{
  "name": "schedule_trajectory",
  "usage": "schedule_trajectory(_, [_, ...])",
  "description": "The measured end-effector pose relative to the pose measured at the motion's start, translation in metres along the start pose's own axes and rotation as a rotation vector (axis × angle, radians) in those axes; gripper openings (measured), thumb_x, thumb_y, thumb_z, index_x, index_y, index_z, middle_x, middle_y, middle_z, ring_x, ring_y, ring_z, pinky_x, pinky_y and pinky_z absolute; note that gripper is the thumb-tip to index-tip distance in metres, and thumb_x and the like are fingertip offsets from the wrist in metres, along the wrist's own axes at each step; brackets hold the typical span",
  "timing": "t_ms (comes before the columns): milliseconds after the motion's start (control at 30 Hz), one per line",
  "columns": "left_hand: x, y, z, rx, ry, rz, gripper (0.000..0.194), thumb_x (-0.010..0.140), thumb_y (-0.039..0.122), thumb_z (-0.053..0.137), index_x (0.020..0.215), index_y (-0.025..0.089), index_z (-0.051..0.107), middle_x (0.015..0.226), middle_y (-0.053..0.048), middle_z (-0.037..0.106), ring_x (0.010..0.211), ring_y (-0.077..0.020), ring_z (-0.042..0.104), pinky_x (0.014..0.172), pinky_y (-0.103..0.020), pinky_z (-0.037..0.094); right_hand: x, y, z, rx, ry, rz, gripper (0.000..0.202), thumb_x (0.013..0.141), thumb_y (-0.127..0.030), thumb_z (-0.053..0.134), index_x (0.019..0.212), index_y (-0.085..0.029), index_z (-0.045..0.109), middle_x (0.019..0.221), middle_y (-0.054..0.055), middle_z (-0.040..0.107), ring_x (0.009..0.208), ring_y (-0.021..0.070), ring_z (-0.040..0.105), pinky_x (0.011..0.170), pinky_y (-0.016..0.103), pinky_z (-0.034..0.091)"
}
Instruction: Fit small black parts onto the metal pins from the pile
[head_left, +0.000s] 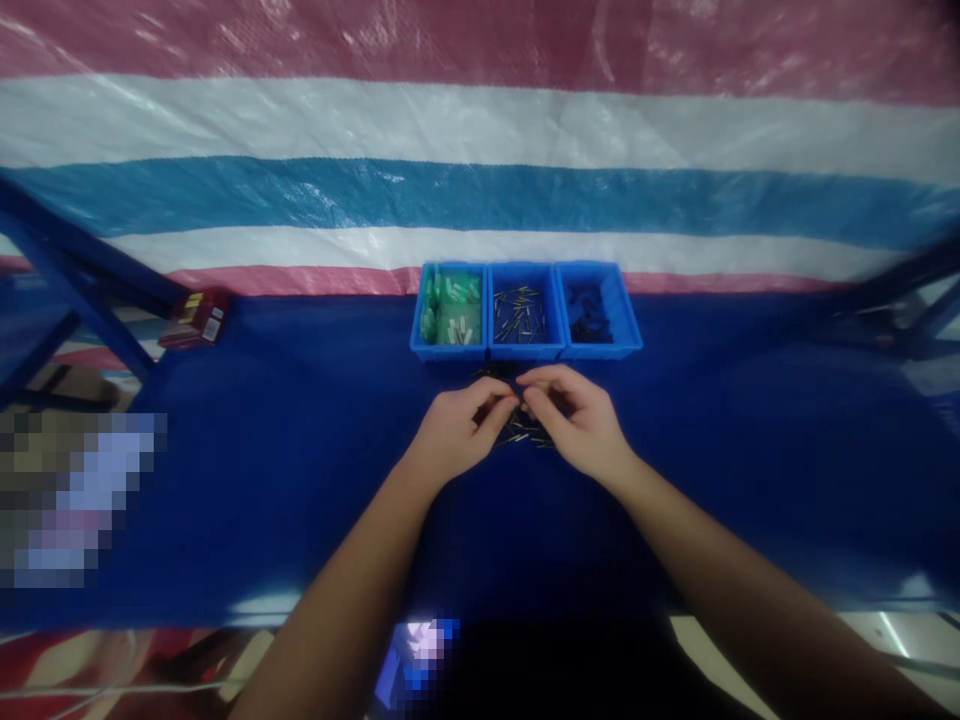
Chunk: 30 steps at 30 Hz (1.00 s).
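My left hand (466, 425) and my right hand (576, 415) meet fingertip to fingertip over a blue table, in front of three blue bins. Both are pinched closed; whatever they hold is too small and hidden to name. Beneath and between them lies a pile of small dark and brass-coloured pieces (529, 434). The left bin (450, 353) holds green bags and small whitish pieces. Slender metallic pins (517, 318) lie in the middle bin (526, 353). Dark small parts (589, 312) fill the bottom of the right bin (626, 320).
A red box (196, 318) sits at the table's (300, 450) back left corner. Blue metal frame bars (82, 290) stand at both sides. A striped plastic sheet (480, 130) hangs behind the bins. Pixelated patches cover areas at the left and bottom.
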<state>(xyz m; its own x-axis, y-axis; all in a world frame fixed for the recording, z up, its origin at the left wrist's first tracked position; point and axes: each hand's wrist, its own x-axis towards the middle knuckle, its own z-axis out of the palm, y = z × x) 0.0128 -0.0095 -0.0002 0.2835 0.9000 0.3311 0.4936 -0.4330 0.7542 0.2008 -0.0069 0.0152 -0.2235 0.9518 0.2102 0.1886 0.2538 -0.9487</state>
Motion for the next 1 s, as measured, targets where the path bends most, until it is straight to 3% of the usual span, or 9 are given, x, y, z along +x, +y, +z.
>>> schedule_trajectory(167, [0.0007,-0.0024,-0.0011,0.087,0.014,0.01,0.02,0.099,0.033,0.053,0.095,0.019,0.067,0.069,0.003,0.066,0.055,-0.0086,0.058,0.054,-0.021,0.04,0.001,-0.0019,0.0005,-0.058,0.011,-0.066,0.019,0.086,-0.021,0.068,0.105,-0.022,0.068,0.089,0.003,0.069,0.074,0.0151,0.065,0.064,0.03,0.055])
schedule_trajectory(300, [0.0005,-0.0016,-0.0022,0.06,0.005,0.012,0.022,0.099,0.034,0.052,0.091,0.019,0.066,0.068,0.003,0.065,0.055,-0.0082,0.057,0.054,-0.021,0.041,0.0014,-0.0016,0.0003,-0.111,0.014,-0.086,0.014,0.086,-0.021,0.069,0.099,-0.022,0.071,0.082,0.002,0.07,0.069,0.0142,0.065,0.062,0.03,0.055])
schedule_trajectory(600, [-0.0007,-0.0016,-0.0007,-0.055,0.028,0.045,0.021,0.094,0.031,0.062,0.113,0.022,0.068,0.069,0.004,0.066,0.055,-0.008,0.058,0.057,-0.019,0.048,0.0009,-0.0027,0.0007,-0.099,0.026,-0.031,0.018,0.091,-0.026,0.065,0.108,-0.023,0.068,0.094,0.004,0.078,0.085,0.019,0.075,0.075,0.033,0.061])
schedule_trajectory(767, [0.0006,-0.0022,0.0033,0.015,0.045,0.082,0.022,0.094,0.027,0.062,0.114,0.023,0.071,0.079,0.001,0.073,0.062,-0.0088,0.064,0.066,-0.02,0.052,-0.0006,-0.0031,0.0016,-0.079,0.014,0.018,0.019,0.092,-0.027,0.064,0.111,-0.022,0.065,0.091,0.003,0.078,0.08,0.0169,0.075,0.074,0.031,0.059])
schedule_trajectory(900, [0.0006,-0.0025,0.0037,0.022,0.052,0.051,0.02,0.097,0.031,0.059,0.11,0.023,0.072,0.089,-0.001,0.077,0.07,-0.0109,0.069,0.072,-0.021,0.054,-0.0013,-0.0015,0.0026,-0.031,0.021,0.077,0.015,0.09,-0.031,0.068,0.101,-0.021,0.063,0.084,0.003,0.078,0.073,0.0169,0.074,0.065,0.028,0.058])
schedule_trajectory(1000, [0.0003,-0.0027,0.0022,0.038,0.042,0.016,0.022,0.098,0.032,0.056,0.113,0.023,0.069,0.095,-0.001,0.077,0.073,-0.0115,0.071,0.068,-0.021,0.053,-0.0012,-0.0004,0.0023,-0.033,0.048,0.06,0.014,0.088,-0.031,0.071,0.096,-0.021,0.066,0.084,0.004,0.078,0.076,0.0187,0.075,0.07,0.031,0.059])
